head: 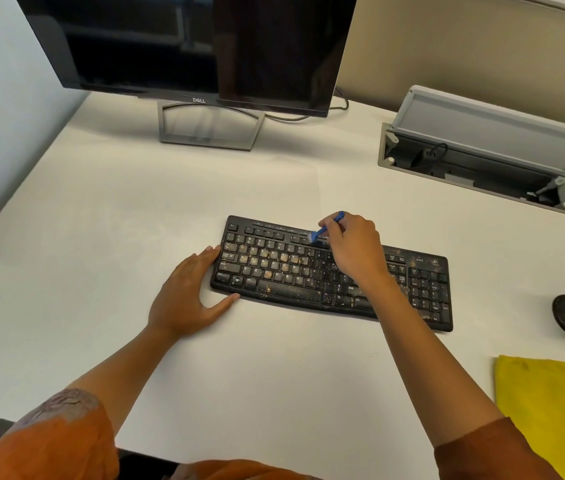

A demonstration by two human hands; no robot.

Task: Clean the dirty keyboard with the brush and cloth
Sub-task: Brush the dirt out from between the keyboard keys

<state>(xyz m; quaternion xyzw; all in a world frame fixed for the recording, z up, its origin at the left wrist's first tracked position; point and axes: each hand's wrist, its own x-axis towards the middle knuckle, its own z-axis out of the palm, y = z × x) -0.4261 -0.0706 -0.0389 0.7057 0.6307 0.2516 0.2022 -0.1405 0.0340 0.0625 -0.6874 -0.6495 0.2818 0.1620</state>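
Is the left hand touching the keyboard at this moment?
Touching. The head view shows the left hand flat on the desk, fingertips and thumb against the keyboard's left edge.

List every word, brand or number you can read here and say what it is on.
"DELL": on the lower bezel of the monitor.
Model marking and logo at the top right of the black keyboard: too small to read.
Key legends on the keyboard: too blurred and dirty to read.

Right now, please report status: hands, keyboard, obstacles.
Right hand grips blue brush, bristles on upper key rows. Left hand open, bracing keyboard left edge. Keys dirty. Yellow cloth unused. Nothing blocking.
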